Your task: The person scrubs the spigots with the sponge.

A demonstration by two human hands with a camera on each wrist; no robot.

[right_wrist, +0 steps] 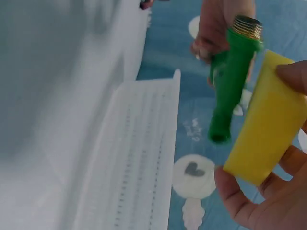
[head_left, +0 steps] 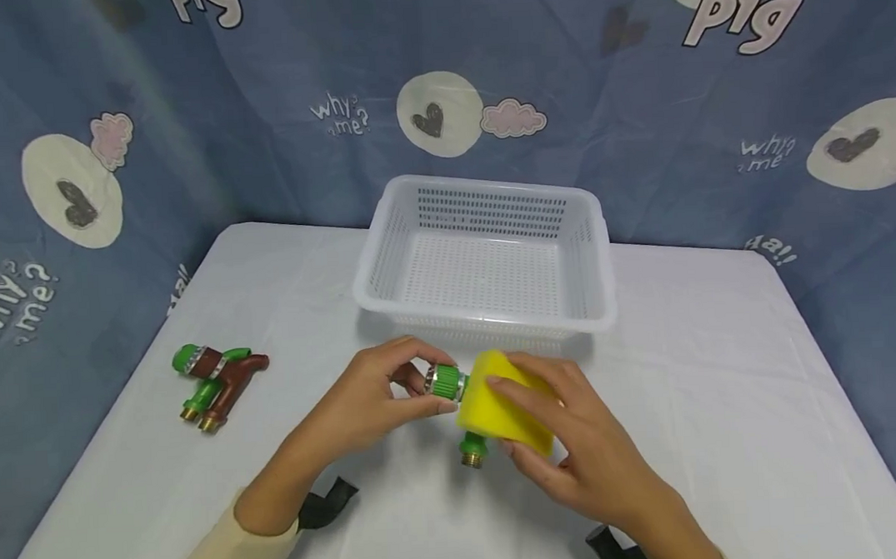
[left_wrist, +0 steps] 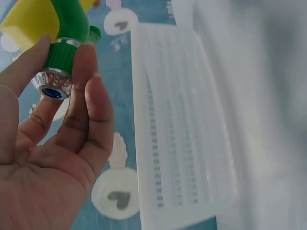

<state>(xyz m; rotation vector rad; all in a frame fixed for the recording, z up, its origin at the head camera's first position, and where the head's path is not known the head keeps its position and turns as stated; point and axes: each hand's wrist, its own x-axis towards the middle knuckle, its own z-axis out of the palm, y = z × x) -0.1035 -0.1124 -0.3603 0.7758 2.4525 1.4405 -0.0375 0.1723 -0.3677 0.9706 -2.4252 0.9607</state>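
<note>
My left hand (head_left: pixel 381 395) pinches a green plastic tap (left_wrist: pixel 72 21) by its ribbed collar and silver-coloured end, between thumb and fingers. Its brass-coloured threaded outlet (right_wrist: pixel 247 27) points down toward the table in the head view. A yellow sponge block (head_left: pixel 502 402) is held in my right hand (head_left: pixel 575 428), thumb on one side and fingers on the other. From the head, the sponge overlaps the tap's body and hides its middle. In the right wrist view, the sponge's flat face (right_wrist: pixel 266 122) stands right beside the green body.
Behind the hands stands a white perforated plastic basket (head_left: pixel 487 315). On the left of the white-covered table (head_left: pixel 724 401) lie a brown tap (head_left: pixel 235 389) and a green tap (head_left: pixel 207 396), one across the other. A patterned blue cloth (head_left: pixel 284 136) hangs around the table.
</note>
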